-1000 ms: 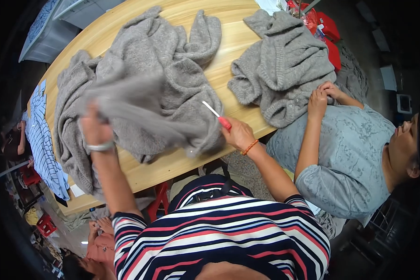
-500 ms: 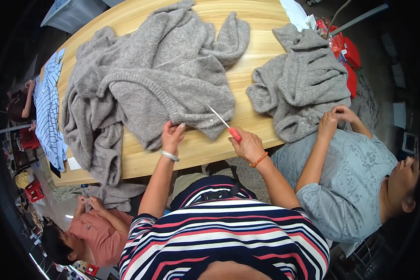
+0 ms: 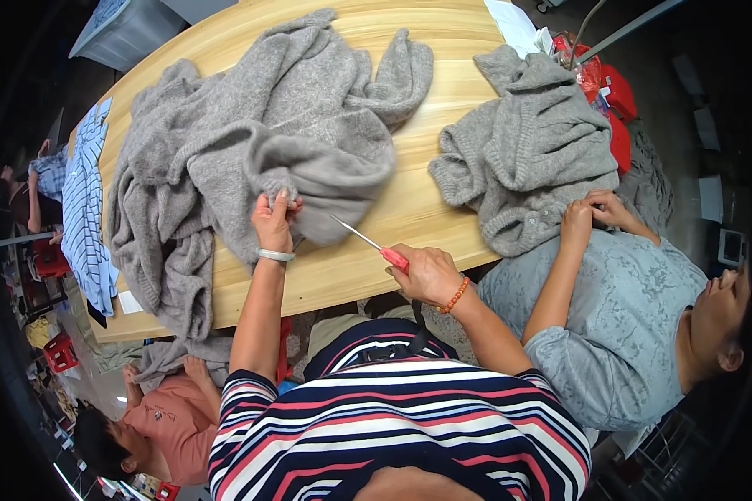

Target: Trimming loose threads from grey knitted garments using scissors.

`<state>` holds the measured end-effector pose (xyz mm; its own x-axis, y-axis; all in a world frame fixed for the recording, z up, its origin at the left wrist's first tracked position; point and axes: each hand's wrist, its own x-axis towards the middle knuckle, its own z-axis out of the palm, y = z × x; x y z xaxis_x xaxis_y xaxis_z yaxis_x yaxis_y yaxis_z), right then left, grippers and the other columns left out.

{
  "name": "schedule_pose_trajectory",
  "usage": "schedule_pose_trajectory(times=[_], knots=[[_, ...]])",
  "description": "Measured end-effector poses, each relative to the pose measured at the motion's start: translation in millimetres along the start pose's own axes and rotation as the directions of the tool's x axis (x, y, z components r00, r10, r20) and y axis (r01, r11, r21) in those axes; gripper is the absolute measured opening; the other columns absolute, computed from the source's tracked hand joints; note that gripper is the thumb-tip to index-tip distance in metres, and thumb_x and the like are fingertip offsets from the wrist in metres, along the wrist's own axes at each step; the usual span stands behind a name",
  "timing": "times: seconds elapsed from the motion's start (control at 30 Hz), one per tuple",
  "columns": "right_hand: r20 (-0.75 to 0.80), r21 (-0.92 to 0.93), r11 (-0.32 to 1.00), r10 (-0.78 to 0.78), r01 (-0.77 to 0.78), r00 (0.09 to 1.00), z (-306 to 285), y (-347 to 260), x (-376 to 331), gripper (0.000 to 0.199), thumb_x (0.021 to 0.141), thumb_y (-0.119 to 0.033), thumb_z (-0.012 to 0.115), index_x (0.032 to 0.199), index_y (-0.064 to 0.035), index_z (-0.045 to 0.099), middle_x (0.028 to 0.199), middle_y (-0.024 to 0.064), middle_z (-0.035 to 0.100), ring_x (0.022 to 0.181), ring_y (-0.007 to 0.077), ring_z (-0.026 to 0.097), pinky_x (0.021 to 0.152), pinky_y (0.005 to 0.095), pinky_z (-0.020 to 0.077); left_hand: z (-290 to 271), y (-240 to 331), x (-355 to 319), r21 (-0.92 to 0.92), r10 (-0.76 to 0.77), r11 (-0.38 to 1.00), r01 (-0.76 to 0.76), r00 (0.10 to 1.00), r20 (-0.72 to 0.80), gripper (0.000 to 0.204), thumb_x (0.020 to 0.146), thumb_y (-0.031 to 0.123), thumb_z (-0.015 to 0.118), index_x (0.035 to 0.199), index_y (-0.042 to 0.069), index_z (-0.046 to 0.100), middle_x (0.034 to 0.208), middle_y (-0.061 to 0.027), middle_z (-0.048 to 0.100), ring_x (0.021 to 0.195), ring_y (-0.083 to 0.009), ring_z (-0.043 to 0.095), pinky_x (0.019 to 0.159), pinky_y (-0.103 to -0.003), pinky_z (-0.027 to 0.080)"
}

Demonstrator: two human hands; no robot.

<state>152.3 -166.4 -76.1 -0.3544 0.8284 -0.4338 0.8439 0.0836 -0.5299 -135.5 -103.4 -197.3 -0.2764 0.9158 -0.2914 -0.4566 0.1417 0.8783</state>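
A: Why is the large fuzzy grey knitted sweater (image 3: 259, 150) pinched by the left hand (image 3: 274, 221)?

B: It is held taut near the front edge of the pale wooden table (image 3: 443, 108), so the red-handled thin metal pick (image 3: 369, 242), gripped in the right hand (image 3: 428, 274), can be aimed at it.

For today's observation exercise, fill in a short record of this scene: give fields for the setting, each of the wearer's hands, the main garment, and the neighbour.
Setting: long wooden table seen from above
Left hand: pinching a fold of the grey knitted sweater
Right hand: gripping a red-handled pointed tool, tip aimed at the sweater
Sweater: spread and rumpled over the table's left half
Neighbour: person on the right, both hands on a second grey sweater
Other: striped blue cloth at the table's left end
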Motion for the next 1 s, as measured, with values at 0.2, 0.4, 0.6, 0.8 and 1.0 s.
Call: schedule_pose_trajectory(times=[0.2, 0.4, 0.6, 0.8, 1.0], knots=[[-0.158, 0.078, 0.99, -0.106, 0.119, 0.982, 4, -10, 6, 0.023, 0.091, -0.028, 0.065, 0.109, -0.0141, 0.064, 0.083, 0.0177, 0.069, 0.078, 0.0397, 0.067, 0.07, 0.0488, 0.053, 14, 9, 5, 0.057, 0.182, 0.981, -0.184, 0.982, 0.044, 0.021, 0.097, 0.015, 0.066, 0.114, 0.007, 0.06, 0.102, 0.0002, 0.067, 0.089, -0.0096, 0.063, 0.081, -0.03, 0.056], [-0.412, 0.18, 0.96, -0.125, 0.215, 0.903, -11, -2, 13, 0.026, 0.089, -0.023, 0.068, 0.112, -0.0126, 0.065, 0.087, 0.0172, 0.069, 0.082, 0.0379, 0.067, 0.072, 0.0467, 0.053, 53, 120, -28, -0.384, 0.221, 0.92, -0.085, 0.919, 0.325, 0.037, 0.103, 0.017, 0.051, 0.136, 0.002, 0.05, 0.127, -0.013, 0.062, 0.112, -0.0244, 0.062, 0.101, -0.04, 0.049], [-0.429, 0.21, 0.962, -0.072, 0.176, 0.9, -21, 3, 17, 0.026, 0.089, -0.02, 0.07, 0.113, -0.0098, 0.066, 0.088, 0.0192, 0.069, 0.08, 0.0397, 0.067, 0.069, 0.0423, 0.0529, -42, 180, 48, -0.622, 0.247, 0.781, -0.058, 0.943, 0.222, 0.041, 0.104, 0.032, 0.05, 0.131, 0.001, 0.056, 0.127, -0.013, 0.065, 0.117, -0.0283, 0.062, 0.105, -0.047, 0.048], [-0.321, 0.15, 0.973, -0.119, 0.175, 0.939, -2, -9, 24, 0.027, 0.089, -0.024, 0.07, 0.112, -0.0102, 0.065, 0.083, 0.0184, 0.068, 0.079, 0.0399, 0.067, 0.069, 0.0446, 0.0524, -56, 82, 71, -0.511, -0.187, 0.845, 0.158, 0.982, -0.005, 0.044, 0.096, 0.037, 0.065, 0.124, 0.009, 0.048, 0.118, -0.0145, 0.063, 0.107, -0.0268, 0.062, 0.095, -0.044, 0.052], [-0.321, 0.081, 0.976, -0.167, 0.203, 0.932, -16, -29, 48, 0.025, 0.091, -0.028, 0.067, 0.111, -0.0143, 0.065, 0.083, 0.0178, 0.069, 0.079, 0.0393, 0.067, 0.07, 0.0483, 0.0528, 8, 75, 78, 0.219, 0.19, 0.963, -0.156, 0.971, -0.146, 0.055, 0.091, 0.023, 0.072, 0.133, 0.007, 0.04, 0.112, -0.0134, 0.061, 0.084, -0.0186, 0.065, 0.072, -0.031, 0.055]])
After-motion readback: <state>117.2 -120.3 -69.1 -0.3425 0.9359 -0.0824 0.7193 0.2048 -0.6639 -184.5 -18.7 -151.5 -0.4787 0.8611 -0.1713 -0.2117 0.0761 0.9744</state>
